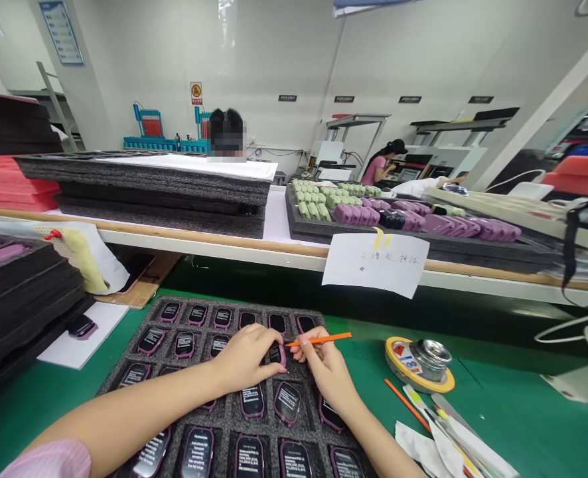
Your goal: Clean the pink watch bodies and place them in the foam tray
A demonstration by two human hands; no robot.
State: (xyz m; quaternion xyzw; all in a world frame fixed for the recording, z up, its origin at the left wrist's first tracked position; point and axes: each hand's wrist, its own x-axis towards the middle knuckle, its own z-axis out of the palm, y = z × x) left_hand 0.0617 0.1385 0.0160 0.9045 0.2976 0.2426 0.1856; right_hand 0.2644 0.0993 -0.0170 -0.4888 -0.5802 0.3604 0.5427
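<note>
A black foam tray [145, 322] lies on the green bench, with purple-cased smartwatches in its pockets, several showing lit text. My left hand [251, 352] is closed on one smartwatch [277, 356], its thumb and fingers on the case edges, over a pocket in the tray's right half. Beside it, my right hand [318, 355] pinches a thin orange stick [331, 338]. The stick's pointed end reaches the right edge of that smartwatch; whether it touches cannot be made out. Another smartwatch [287, 402] sits just below my hands.
Right of the tray are a yellow tape roll [443, 385] with a metal-topped jar [431, 355], plus another orange stick [407, 405] and several tools. Foam stacks [20, 299] stand left. A shelf [304, 255] crosses behind, carrying a tray of green and purple cases [356, 214]. Two people sit beyond.
</note>
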